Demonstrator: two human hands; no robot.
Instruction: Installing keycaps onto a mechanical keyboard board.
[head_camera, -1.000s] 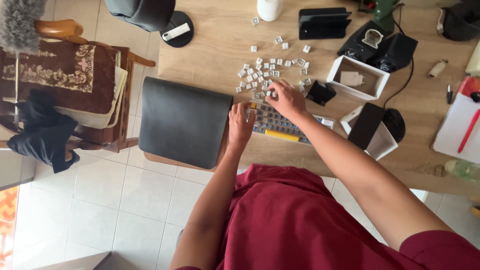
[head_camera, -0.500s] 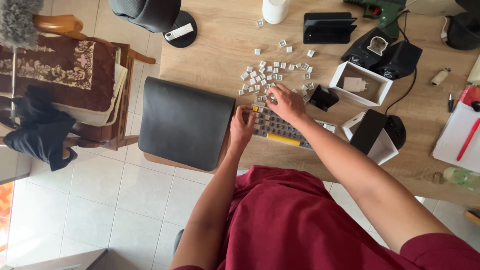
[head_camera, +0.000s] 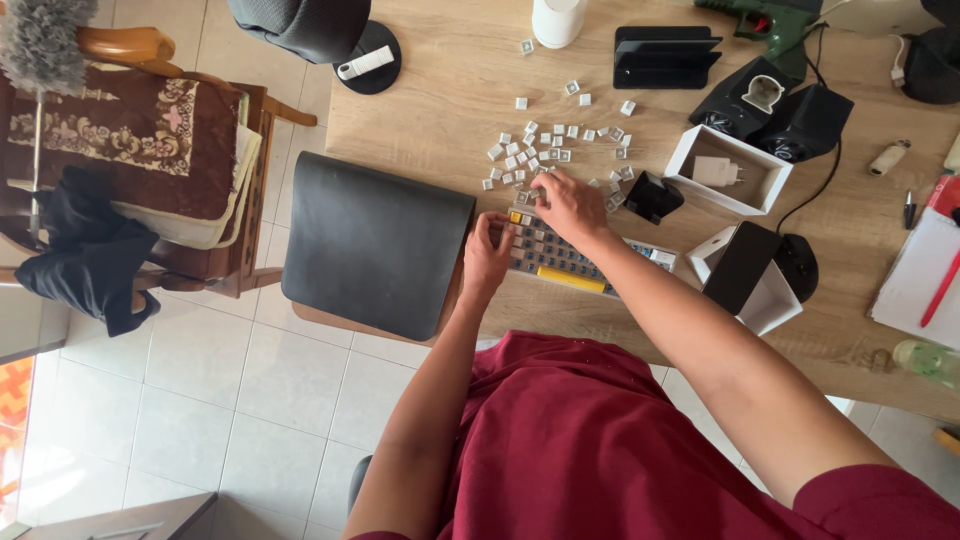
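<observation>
Left hand (head_camera: 487, 257) fingers curled on keyboard (head_camera: 560, 258) edge; right hand (head_camera: 570, 205) pinching keycap, beside white open box (head_camera: 728, 171).

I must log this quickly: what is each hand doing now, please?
Left hand: fingers curled on the left end of the keyboard, steadying it.
Right hand: fingertips at the keyboard's top edge beside loose keycaps; a held keycap cannot be told.

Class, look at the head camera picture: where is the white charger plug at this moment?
The white charger plug lies inside the open white box on the wooden table's right half, just right of the scattered keycaps and below the black speakers.
</observation>
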